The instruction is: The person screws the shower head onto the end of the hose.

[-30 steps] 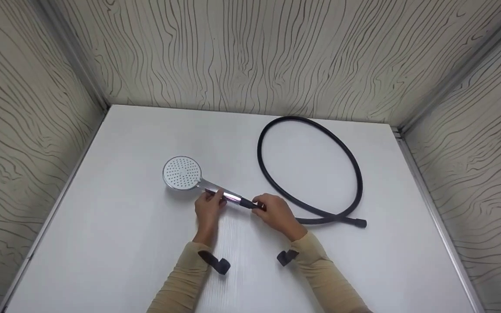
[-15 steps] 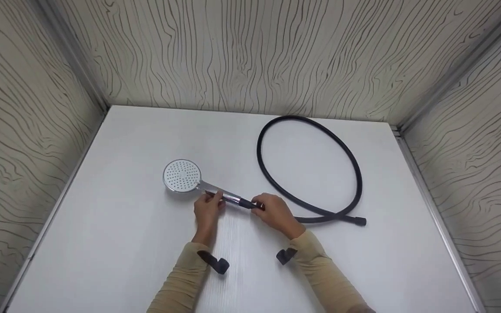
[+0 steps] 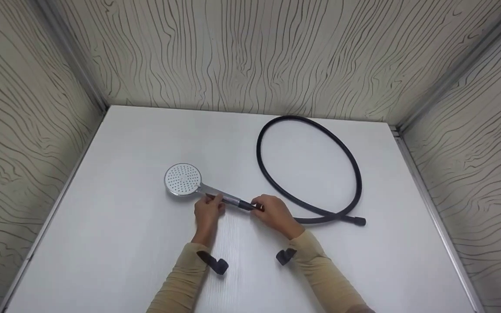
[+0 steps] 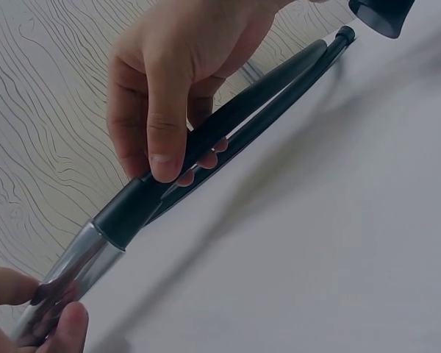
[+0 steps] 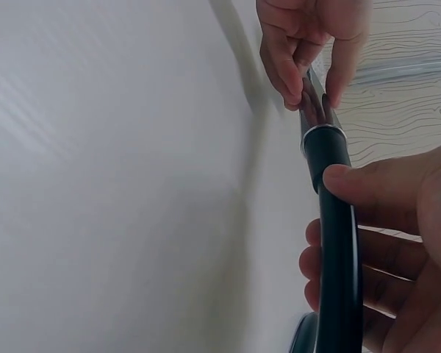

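In the head view a chrome shower head (image 3: 183, 179) with a round white spray face points up and left, its handle slanting down to the right. My left hand (image 3: 207, 215) pinches that chrome handle (image 4: 84, 261) between thumb and fingers. The black hose (image 5: 339, 272) meets the handle's end at a wider black connector (image 4: 125, 213), and the two look joined; the thread is hidden. Just behind the connector, my right hand (image 3: 275, 214) grips the hose, thumb on one side and fingers curled round the other. Both hands hold these parts above the white table.
The rest of the hose (image 3: 357, 174) lies in a large loop on the white table (image 3: 115, 243), its free end fitting (image 3: 360, 221) at the right. Wood-patterned walls (image 3: 242, 56) enclose the back and sides. Black wrist camera mounts (image 3: 220, 265) stick out from both sleeves.
The shower head has sunk slightly toward me in the head view, and my left hand's fingertips have lowered a little with it. My right hand keeps nearly the same place on the hose.
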`<state>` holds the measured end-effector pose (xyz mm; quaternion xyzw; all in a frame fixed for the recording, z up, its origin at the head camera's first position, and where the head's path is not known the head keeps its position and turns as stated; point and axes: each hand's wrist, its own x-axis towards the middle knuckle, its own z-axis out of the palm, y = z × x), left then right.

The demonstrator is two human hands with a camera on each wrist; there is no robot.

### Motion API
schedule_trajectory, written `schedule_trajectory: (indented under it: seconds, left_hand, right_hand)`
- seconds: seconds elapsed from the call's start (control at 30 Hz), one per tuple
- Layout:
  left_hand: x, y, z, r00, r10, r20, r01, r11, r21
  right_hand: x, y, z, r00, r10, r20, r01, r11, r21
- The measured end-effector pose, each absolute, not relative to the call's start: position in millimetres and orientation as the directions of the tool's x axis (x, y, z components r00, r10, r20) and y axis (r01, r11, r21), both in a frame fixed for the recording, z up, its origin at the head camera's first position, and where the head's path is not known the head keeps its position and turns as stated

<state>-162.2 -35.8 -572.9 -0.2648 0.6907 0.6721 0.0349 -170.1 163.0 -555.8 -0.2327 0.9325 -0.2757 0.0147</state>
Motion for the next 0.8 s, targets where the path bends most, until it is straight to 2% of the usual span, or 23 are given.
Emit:
schedule_trajectory:
  seconds: [0.3,0.63,0.8]
  left_hand:
    - [-164.4,-38.3,-578.1,-0.846,-0.341,-0.41,-0.432,-0.014,0.902]
    - [-163.7,-40.4,-578.2,-0.855,-0.305,-0.419,-0.445,0.017,0.895]
    - [-164.2,-42.2,-576.7,-0.85,-0.291,-0.439,-0.452,-0.027,0.892]
  right_hand:
    - [-170.5,163.3,-555.5,-0.885,-0.454,0.103,-0.437,0.735,-0.519]
    - [-170.8,163.3,-560.8,-0.887,-0.452,0.093,-0.428,0.732,-0.53]
    - [-171.2,163.8,-561.4,-0.875,-0.47,0.118,-0.456,0.718,-0.526]
